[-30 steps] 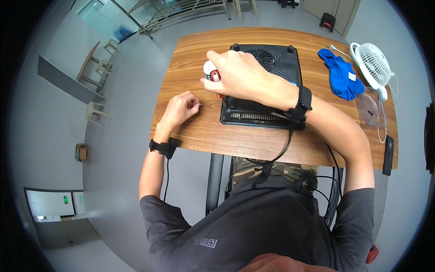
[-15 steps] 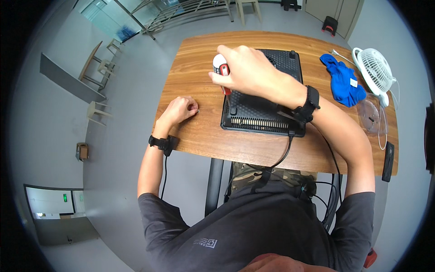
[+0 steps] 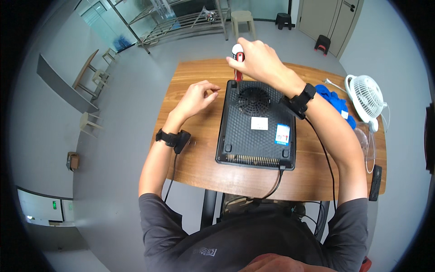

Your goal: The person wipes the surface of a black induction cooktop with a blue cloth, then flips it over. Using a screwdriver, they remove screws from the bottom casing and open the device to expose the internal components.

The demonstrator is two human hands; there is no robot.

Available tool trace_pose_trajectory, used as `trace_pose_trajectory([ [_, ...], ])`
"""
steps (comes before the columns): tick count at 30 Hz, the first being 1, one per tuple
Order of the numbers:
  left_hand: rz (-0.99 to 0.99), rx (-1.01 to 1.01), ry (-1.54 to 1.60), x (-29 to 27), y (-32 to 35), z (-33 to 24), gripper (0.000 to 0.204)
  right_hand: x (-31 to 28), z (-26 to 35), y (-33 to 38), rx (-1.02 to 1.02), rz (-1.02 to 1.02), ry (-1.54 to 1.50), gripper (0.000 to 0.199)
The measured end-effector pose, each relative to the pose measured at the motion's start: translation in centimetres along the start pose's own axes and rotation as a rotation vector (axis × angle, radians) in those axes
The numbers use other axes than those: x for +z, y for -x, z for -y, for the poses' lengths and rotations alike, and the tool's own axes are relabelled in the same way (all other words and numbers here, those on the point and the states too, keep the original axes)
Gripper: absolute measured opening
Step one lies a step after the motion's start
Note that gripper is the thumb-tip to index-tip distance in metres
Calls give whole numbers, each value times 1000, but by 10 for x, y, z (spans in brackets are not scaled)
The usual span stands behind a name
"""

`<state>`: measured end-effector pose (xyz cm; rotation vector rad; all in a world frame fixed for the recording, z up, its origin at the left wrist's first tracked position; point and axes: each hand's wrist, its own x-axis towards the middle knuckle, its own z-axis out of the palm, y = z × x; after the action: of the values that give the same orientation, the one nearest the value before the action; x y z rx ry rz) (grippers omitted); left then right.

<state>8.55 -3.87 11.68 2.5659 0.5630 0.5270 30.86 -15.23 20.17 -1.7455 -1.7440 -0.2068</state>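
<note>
**Right hand (image 3: 262,59) on screwdriver (image 3: 239,72), far-left corner of upturned induction cooker (image 3: 253,144)**

Right hand: fingers wrapped round the screwdriver's white-capped, red-and-black handle, held roughly upright. Shaft points down at the cooker's far-left corner; can't make out from here whether the tip touches.

Left hand (image 3: 198,99): fingers part-curled, just beside the cooker's left edge, above the wood-grain table (image 3: 190,167). Can't tell if it's closed on anything small. Tiny bits (image 3: 192,143) near that wrist, too small to identify.

Both wrists: black straps, each with a black module, left one (image 3: 182,141) and right one (image 3: 295,106), cables trailing.

Cooker: black, lying mid-table with its underside up. I see a round fan grille (image 3: 253,101) at the far end, white label (image 3: 259,123) mid-panel, blue-and-white label (image 3: 282,134) right of that, vent slots (image 3: 253,160) along the near edge. Black cord (image 3: 276,182) comes off the near-right edge.

Right side of table: blue cloth item (image 3: 337,103), partly behind the right forearm; white fan (image 3: 366,96) beside it; clear plastic dish (image 3: 361,137) nearer; black oblong object (image 3: 375,182) at the edge.

Beyond: metal rack (image 3: 181,28), beige stool (image 3: 242,18), black-and-red stool (image 3: 322,44) by a grey door (image 3: 337,20).
</note>
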Motion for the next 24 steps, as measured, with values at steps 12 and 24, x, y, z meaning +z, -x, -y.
trace_pose_trajectory([
  [12, -25, -38, 273, 14, -98, 26, 29, 64, -40, -63, 32, 86, 23, 48],
  [24, -35, -149, 217, 28, -106, 57, 27, 101, -55, -75, 24, 147, 26, 47],
])
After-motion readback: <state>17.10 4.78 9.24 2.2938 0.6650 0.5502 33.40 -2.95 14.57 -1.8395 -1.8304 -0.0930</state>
